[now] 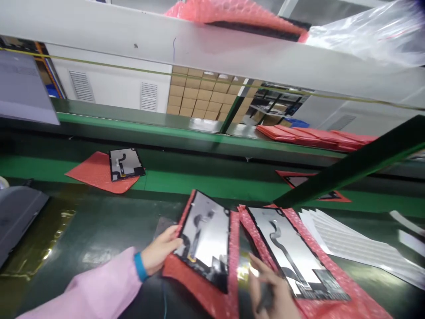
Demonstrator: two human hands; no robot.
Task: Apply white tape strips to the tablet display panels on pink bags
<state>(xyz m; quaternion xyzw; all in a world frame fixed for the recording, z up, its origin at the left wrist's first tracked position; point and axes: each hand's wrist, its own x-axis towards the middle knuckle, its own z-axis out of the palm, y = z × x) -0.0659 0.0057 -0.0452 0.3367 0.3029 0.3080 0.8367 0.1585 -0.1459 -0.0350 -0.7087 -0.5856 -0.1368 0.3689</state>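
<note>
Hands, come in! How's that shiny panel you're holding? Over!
Left hand gripping tilted panel by its left edge. Right hand blurred, grip unclear. Red wrap behind panel, no clear obstruction.

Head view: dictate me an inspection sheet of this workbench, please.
Surface: glossy dark-green benchtop.
Job's things: left display panel, tilted; right display panel, lying on red bubble wrap.
Clutter: fanned white sheets, right; another panel on a red bubble-wrap pouch, rear left.
Hands: left hand grips the left display panel; right hand blurred between the panels, its hold unclear.
Cables: dark ribbon cable on the right display panel; thin teal cord below the left hand.
Surroundings: stacked cardboard boxes and wall vents beyond the bench.
</note>
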